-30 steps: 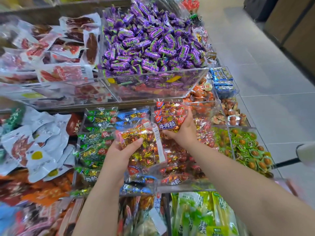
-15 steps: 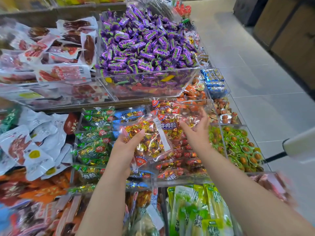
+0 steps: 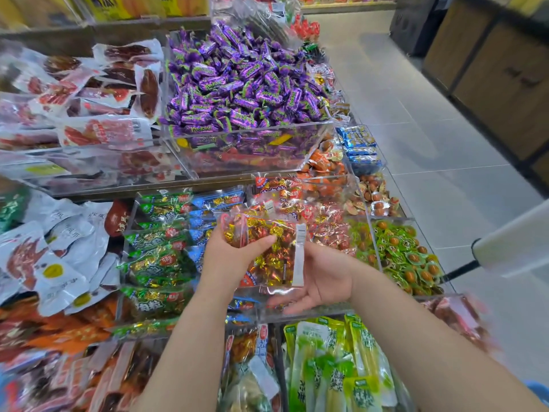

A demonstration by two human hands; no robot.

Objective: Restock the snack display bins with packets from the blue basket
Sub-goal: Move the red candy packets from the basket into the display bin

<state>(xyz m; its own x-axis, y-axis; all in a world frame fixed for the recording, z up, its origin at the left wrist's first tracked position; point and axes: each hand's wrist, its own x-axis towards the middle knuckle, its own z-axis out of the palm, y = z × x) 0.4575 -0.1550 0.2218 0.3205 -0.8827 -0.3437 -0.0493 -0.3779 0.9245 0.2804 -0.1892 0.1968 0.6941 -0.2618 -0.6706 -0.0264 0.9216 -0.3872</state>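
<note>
One packet (image 3: 267, 254) of gold-and-red sweets in play; left hand (image 3: 228, 260) grips it at its left end, thumb across the top, fingers under; right hand (image 3: 320, 278) lies palm up, fingers straight, beneath the packet's near right corner, holding nothing; contact likely, not certain. Packet is held over the bin (image 3: 329, 310) of similar red packets, which spreads just beyond and to the right of both hands; right hand nearer the bin's middle. Packet roughly flat; white label strip on its right edge runs near-to-far. Judgement: coming move is a short carry forward and right, then release flat onto the pile. Basket not clearly in view.
</note>
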